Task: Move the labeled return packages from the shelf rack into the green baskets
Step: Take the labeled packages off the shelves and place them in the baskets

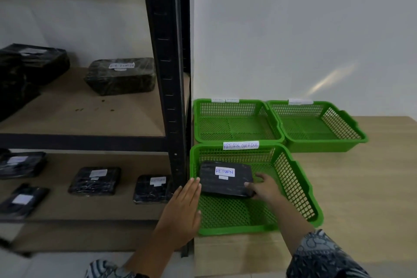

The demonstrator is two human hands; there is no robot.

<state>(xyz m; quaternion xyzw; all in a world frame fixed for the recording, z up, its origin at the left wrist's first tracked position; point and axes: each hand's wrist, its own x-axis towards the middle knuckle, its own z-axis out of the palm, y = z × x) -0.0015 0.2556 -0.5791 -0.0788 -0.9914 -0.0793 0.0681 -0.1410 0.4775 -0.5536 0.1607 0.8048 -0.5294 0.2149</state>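
Rack upright walls the near basket at nine o'clock; rear basket at twelve, corner basket at one, both open above

- Dim, flat indoor light; colours muted, the whole view slightly soft and grainy.
- A pale diagonal streak of light crosses the white wall at right.
- The lower shelf lies in shadow; its black packages lose detail, their labels blurred.
- The label on the near package reads clearly: "RETURN".
- Wide-angle distortion tilts the rack post and smears the patterned sleeve at the bottom edge.
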